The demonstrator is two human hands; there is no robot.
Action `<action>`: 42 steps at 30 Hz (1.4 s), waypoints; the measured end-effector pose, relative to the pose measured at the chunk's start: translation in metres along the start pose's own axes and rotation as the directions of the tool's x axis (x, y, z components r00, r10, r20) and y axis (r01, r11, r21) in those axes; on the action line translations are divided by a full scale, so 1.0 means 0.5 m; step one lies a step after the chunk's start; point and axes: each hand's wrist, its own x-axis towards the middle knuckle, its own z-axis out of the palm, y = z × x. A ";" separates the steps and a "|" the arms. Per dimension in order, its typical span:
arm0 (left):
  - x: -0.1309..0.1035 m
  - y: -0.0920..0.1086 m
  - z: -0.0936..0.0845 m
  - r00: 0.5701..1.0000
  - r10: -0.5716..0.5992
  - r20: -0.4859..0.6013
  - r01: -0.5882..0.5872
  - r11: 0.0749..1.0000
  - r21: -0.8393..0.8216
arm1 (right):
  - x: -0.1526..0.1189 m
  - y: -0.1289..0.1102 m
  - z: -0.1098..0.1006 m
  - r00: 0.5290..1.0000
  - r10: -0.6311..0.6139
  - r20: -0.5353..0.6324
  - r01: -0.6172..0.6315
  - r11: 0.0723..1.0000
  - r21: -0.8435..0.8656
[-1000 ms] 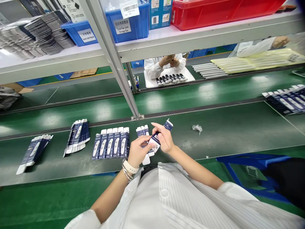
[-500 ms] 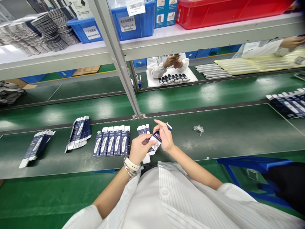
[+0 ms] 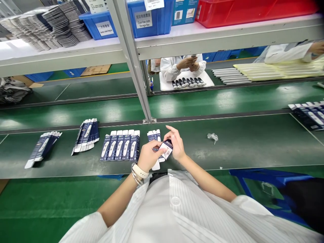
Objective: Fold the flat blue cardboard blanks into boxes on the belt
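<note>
Both of my hands are on one small blue-and-white box (image 3: 166, 150) above the green bench, its white end facing me. My left hand (image 3: 149, 155) pinches it from the left, thumb on the white end. On the other side my right hand (image 3: 177, 145) holds it, with one finger raised. Partly hidden beneath them lie flat cartons (image 3: 153, 135). Left of my hands, several blue boxes (image 3: 119, 145) stand side by side in a row. Two piles of flattened cartons, a nearer pile (image 3: 86, 133) and a farther pile (image 3: 42, 146), rest further left.
Crumpled clear plastic (image 3: 213, 137) lies right of my hands. More cartons (image 3: 310, 114) are at the far right. A metal post (image 3: 133, 64) rises behind the bench to a shelf (image 3: 217, 37) with bins. Beyond, a person in white works at a white mat (image 3: 162, 84).
The camera view has shifted slightly. In my hands the box has turned a little, and its far end no longer shows beyond my right fingers.
</note>
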 end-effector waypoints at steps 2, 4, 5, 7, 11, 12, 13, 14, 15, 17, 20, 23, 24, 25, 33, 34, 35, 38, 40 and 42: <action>-0.002 -0.001 -0.003 1.000 0.005 0.005 -0.005 1.000 0.004 | -0.001 0.001 0.001 1.000 0.003 -0.002 -0.003 1.000 0.007; -0.006 0.001 -0.006 0.999 0.017 0.031 -0.017 1.000 0.000 | 0.001 0.001 0.000 1.000 0.001 -0.004 -0.001 1.000 0.011; -0.009 0.003 -0.006 0.999 0.026 0.047 -0.026 1.000 0.001 | 0.002 0.001 0.001 1.000 -0.003 -0.006 0.003 1.000 0.009; -0.021 0.009 -0.005 0.997 0.060 0.056 -0.062 0.997 0.043 | 0.004 -0.002 0.004 1.000 -0.012 0.004 0.012 1.000 -0.015; -0.049 0.006 -0.006 0.989 0.148 -0.003 -0.142 0.958 0.248 | 0.009 -0.014 0.024 0.991 -0.003 0.134 0.018 0.994 -0.112; -0.055 -0.006 -0.013 0.987 0.157 -0.041 -0.139 0.949 0.284 | 0.010 -0.015 0.030 0.990 0.002 0.141 0.019 0.989 -0.147; -0.060 -0.023 -0.025 0.981 0.158 -0.108 -0.119 0.945 0.306 | 0.012 -0.013 0.035 0.993 0.009 0.118 0.014 0.982 -0.187; -0.063 -0.047 -0.042 0.967 0.149 -0.208 -0.080 0.948 0.307 | 0.014 -0.008 0.038 0.998 0.017 0.066 -0.002 0.974 -0.228; -0.066 -0.077 -0.064 0.932 0.124 -0.342 -0.024 0.960 0.281 | 0.016 0.002 0.040 1.000 0.031 -0.003 -0.031 0.964 -0.265; -0.069 -0.149 -0.122 0.773 -0.018 -0.634 0.122 0.985 0.122 | 0.016 0.038 0.040 0.989 0.089 -0.117 -0.123 0.937 -0.327; -0.075 -0.259 -0.213 0.446 -0.314 -0.839 0.323 0.930 -0.176 | -0.002 0.119 0.037 0.952 0.290 -0.099 -0.301 0.819 -0.488; -0.086 -0.331 -0.270 0.367 -0.387 -0.846 0.459 0.866 -0.197 | -0.045 0.196 0.039 0.803 0.595 -0.038 -0.433 0.539 -0.723; -0.090 -0.343 -0.276 0.352 -0.389 -0.852 0.507 0.844 -0.176 | -0.062 0.214 0.041 0.756 0.653 -0.046 -0.450 0.467 -0.761; -0.095 -0.351 -0.277 0.336 -0.379 -0.862 0.554 0.820 -0.144 | -0.077 0.228 0.043 0.720 0.691 -0.060 -0.462 0.414 -0.784; -0.055 -0.320 -0.075 0.793 -0.075 -0.605 0.366 0.852 0.374 | -0.120 0.258 0.043 0.645 0.759 -0.085 -0.507 0.342 -0.791; -0.040 -0.313 -0.036 0.868 -0.093 -0.488 0.297 0.885 0.358 | -0.120 0.258 0.041 0.649 0.755 -0.089 -0.512 0.347 -0.786; -0.024 -0.307 0.000 0.901 -0.155 -0.405 0.287 0.914 0.287 | -0.119 0.257 0.040 0.656 0.749 -0.094 -0.516 0.354 -0.780; 0.022 -0.293 0.079 0.865 -0.341 -0.368 0.397 0.914 0.084 | -0.118 0.244 0.037 0.687 0.721 -0.090 -0.529 0.411 -0.742; 0.044 -0.285 0.100 0.835 -0.404 -0.374 0.438 0.899 0.007 | -0.121 0.227 0.036 0.715 0.696 -0.066 -0.535 0.484 -0.692; 0.055 -0.273 0.098 0.827 -0.454 -0.332 0.451 0.888 -0.092 | -0.125 0.207 0.036 0.748 0.664 -0.026 -0.533 0.576 -0.620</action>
